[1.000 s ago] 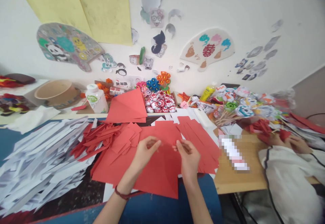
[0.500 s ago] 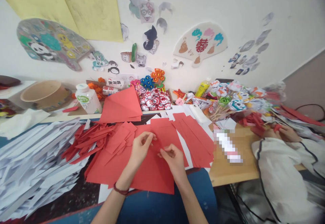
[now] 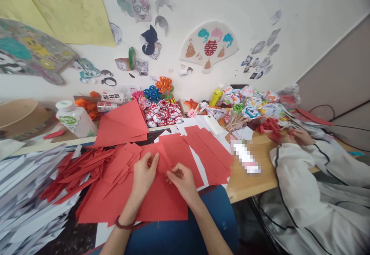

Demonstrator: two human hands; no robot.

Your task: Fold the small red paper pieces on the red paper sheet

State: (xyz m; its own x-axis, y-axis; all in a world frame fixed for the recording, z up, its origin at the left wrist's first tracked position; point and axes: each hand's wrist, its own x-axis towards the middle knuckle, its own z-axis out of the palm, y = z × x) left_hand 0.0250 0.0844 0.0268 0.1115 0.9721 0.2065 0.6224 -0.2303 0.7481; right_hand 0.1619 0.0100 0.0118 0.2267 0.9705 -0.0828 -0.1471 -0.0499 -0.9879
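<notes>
Between my hands a small piece of red paper (image 3: 163, 159) is held up, tilted, over larger red sheets (image 3: 162, 205). My left hand (image 3: 146, 172) pinches its left edge with thumb and fingers. At its lower right edge, my right hand (image 3: 181, 178) has thumb and fingers closed on the paper. Just left of my left hand lie small cut red pieces (image 3: 124, 162), and beyond them a pile of folded red strips (image 3: 83, 170). More cut red sheets (image 3: 209, 152) rest to the right of my right hand.
A heap of folded white strips (image 3: 31, 197) covers the left side. A white bottle (image 3: 75, 119), red-and-white paper flowers (image 3: 163, 113) and a yellow bottle (image 3: 216, 96) stand along the back. At right, another person's hands (image 3: 291, 136) work at the wooden table (image 3: 254, 185).
The view has turned to the right, so things appear further left. The red piece between my hands now stands raised and shows more of its face.
</notes>
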